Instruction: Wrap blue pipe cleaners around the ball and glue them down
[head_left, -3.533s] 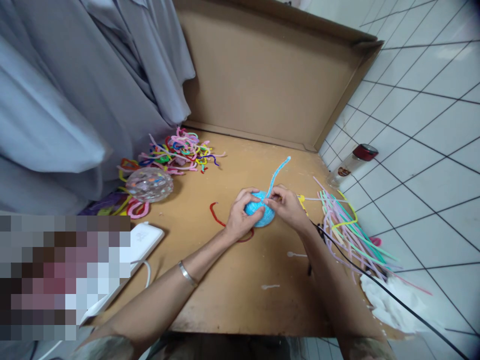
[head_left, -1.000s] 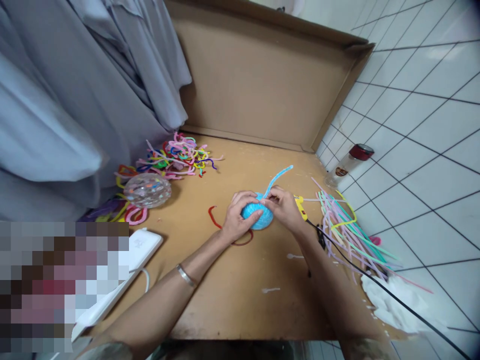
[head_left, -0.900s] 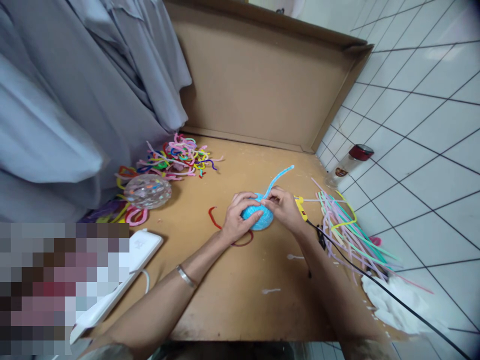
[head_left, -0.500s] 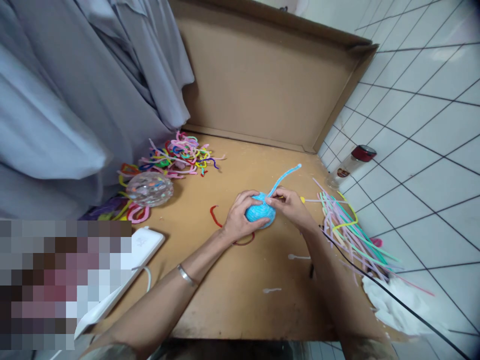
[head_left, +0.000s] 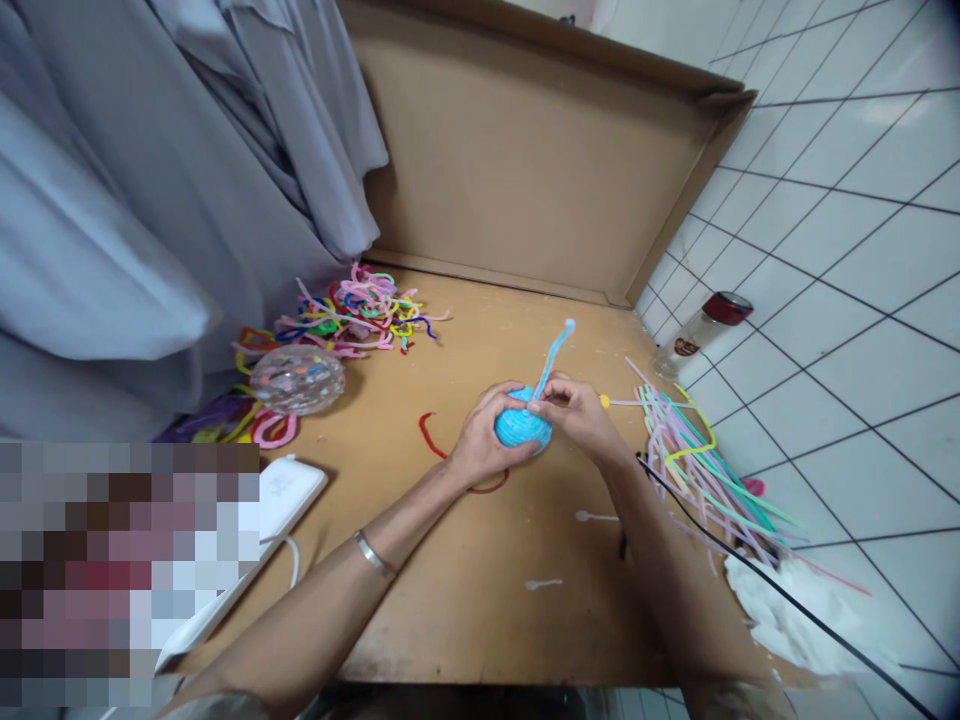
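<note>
My left hand is wrapped round the left side of a blue ball made of coiled pipe cleaner, held over the middle of the table. At the ball's upper right, my right hand pinches a blue pipe cleaner where it meets the ball. The strand's loose end stands up and leans slightly right, away from me. A red pipe cleaner lies on the table to the left, partly hidden by my left hand and wrist.
Coloured pipe cleaners are heaped at back left near a clear faceted bowl. Long pastel pipe cleaners lie at right, by a red-lidded bottle. A black cable crosses there. Cardboard stands behind; grey cloth hangs left.
The loose end of the blue pipe cleaner has swung left and stands more upright. My right hand has shifted slightly, still pinching at the ball; my left hand keeps its hold.
</note>
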